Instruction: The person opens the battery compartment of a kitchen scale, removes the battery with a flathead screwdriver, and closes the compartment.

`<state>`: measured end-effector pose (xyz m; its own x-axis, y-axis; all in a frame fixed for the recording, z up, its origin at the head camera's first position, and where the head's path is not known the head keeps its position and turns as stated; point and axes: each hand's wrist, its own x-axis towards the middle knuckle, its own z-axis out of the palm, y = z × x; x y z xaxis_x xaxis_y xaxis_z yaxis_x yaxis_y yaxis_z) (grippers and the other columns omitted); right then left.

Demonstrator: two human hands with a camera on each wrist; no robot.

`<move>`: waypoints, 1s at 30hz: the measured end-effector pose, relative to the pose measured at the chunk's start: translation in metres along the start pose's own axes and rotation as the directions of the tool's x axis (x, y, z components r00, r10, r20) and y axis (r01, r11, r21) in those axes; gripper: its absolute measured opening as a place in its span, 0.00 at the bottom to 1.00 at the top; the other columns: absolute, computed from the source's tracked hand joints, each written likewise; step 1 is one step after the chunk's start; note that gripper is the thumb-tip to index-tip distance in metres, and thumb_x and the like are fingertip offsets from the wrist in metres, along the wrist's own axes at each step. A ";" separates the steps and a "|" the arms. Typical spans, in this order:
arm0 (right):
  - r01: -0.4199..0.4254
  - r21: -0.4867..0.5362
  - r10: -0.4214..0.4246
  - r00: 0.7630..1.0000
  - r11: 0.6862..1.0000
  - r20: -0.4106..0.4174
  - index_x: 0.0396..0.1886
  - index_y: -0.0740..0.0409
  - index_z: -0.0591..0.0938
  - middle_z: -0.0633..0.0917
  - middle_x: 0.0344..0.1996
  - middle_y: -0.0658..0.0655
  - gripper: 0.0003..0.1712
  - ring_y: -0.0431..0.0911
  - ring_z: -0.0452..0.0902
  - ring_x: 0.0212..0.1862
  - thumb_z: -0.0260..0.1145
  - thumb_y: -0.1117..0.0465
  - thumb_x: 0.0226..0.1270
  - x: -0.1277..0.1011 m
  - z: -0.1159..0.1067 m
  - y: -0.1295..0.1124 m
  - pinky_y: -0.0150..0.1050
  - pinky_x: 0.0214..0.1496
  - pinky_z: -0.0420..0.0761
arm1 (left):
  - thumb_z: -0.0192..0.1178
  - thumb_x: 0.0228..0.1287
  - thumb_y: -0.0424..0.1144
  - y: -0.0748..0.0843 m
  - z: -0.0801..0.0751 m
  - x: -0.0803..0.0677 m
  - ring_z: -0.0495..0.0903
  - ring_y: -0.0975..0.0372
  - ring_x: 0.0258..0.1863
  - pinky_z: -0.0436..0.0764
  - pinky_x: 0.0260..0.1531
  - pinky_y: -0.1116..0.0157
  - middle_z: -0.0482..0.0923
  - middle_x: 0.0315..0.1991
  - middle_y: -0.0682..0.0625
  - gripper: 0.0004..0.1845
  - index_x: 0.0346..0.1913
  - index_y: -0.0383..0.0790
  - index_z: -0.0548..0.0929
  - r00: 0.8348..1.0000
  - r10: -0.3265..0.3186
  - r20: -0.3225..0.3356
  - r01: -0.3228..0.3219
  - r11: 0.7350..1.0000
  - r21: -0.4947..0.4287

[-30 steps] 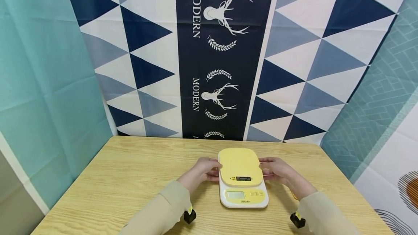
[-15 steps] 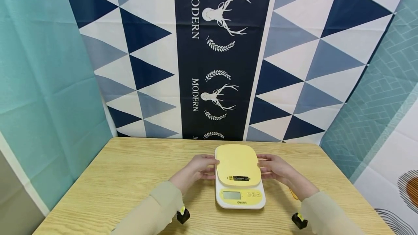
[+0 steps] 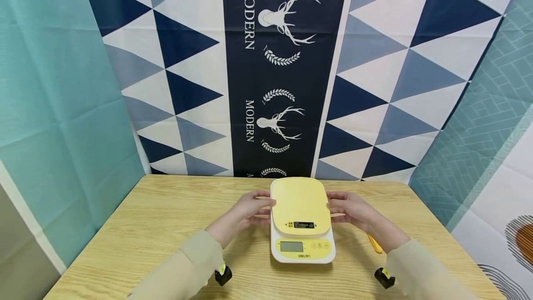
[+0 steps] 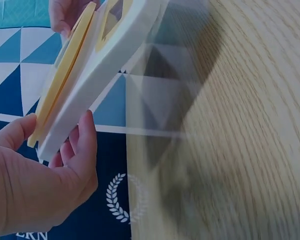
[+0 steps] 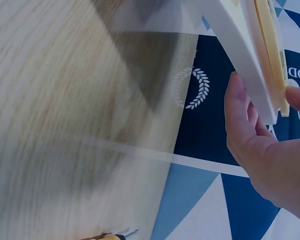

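A kitchen scale [image 3: 300, 203] with a yellow plate, white base, small grey display and several buttons is held between both hands in the head view. At its left side my left hand [image 3: 249, 209] grips the edge. My right hand [image 3: 351, 209] grips the opposite edge. In the left wrist view the scale [image 4: 72, 95] is raised off the wood, its thumb-side edge by the yellow plate and the other fingers under the white base. The right wrist view has the same hold by the right hand [image 5: 270, 155], with part of the scale [image 5: 240, 55] cut off.
A slim orange-handled tool [image 3: 375, 243] lies on the wooden table [image 3: 175, 216] beside the right forearm; the right wrist view shows its handle [image 5: 110, 237] and thin tip, the rest cut off. Patterned cloth [image 3: 191, 82] hangs behind the table's far edge.
Held in both hands, the scale has moved slightly left and up in the head view. Both hands have gone with it, and more of the orange tool shows.
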<state>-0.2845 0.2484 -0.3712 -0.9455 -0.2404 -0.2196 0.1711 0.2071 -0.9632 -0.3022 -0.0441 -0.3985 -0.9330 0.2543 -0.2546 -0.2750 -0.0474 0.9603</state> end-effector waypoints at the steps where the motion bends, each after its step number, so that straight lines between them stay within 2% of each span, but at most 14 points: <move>1: 0.009 -0.005 -0.009 1.000 1.000 0.000 0.68 0.73 0.57 0.79 0.51 0.62 0.36 0.48 0.81 0.44 0.59 0.65 0.64 0.000 0.000 -0.001 0.48 0.49 0.83 | 0.66 0.57 0.36 0.001 -0.001 -0.001 0.83 0.57 0.36 0.86 0.34 0.58 0.81 0.42 0.43 0.26 0.58 0.37 0.72 1.000 0.008 0.007 -0.008 1.000 -0.004; 12: 0.097 -0.065 -0.096 0.995 0.993 0.017 0.67 0.72 0.59 0.69 0.61 0.69 0.36 0.47 0.78 0.47 0.61 0.65 0.62 -0.005 0.004 -0.018 0.46 0.50 0.83 | 0.65 0.58 0.35 0.016 -0.012 -0.016 0.80 0.56 0.37 0.85 0.38 0.54 0.77 0.43 0.44 0.27 0.59 0.37 0.68 0.993 0.076 0.091 -0.074 0.997 -0.022; 17: 0.111 -0.081 -0.111 0.994 0.991 -0.005 0.67 0.69 0.60 0.70 0.60 0.67 0.36 0.47 0.78 0.49 0.63 0.64 0.62 -0.008 0.008 -0.022 0.46 0.50 0.83 | 0.64 0.60 0.34 0.020 -0.019 -0.021 0.78 0.56 0.37 0.85 0.40 0.52 0.75 0.44 0.43 0.27 0.60 0.36 0.67 0.986 0.113 0.126 -0.113 0.994 -0.004; 23: 0.175 -0.091 -0.174 0.984 0.980 0.026 0.67 0.68 0.59 0.70 0.57 0.66 0.37 0.48 0.76 0.49 0.63 0.66 0.61 -0.009 0.011 -0.023 0.45 0.50 0.83 | 0.64 0.59 0.31 0.023 -0.026 -0.027 0.78 0.57 0.38 0.84 0.40 0.51 0.71 0.44 0.43 0.26 0.58 0.36 0.66 0.977 0.151 0.149 -0.155 0.988 0.014; 30: 0.258 -0.154 -0.252 0.966 0.954 0.055 0.66 0.66 0.60 0.71 0.57 0.66 0.39 0.48 0.77 0.49 0.68 0.61 0.60 -0.012 0.013 -0.025 0.45 0.51 0.83 | 0.65 0.57 0.29 0.027 -0.034 -0.030 0.78 0.56 0.42 0.84 0.40 0.52 0.69 0.47 0.41 0.26 0.57 0.35 0.67 0.960 0.211 0.184 -0.224 0.973 0.051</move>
<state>-0.2736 0.2339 -0.3462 -0.9415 -0.3364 0.0225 -0.1235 0.2820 -0.9514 -0.2891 -0.0857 -0.3690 -0.9112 0.4115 -0.0204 -0.0466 -0.0537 0.9975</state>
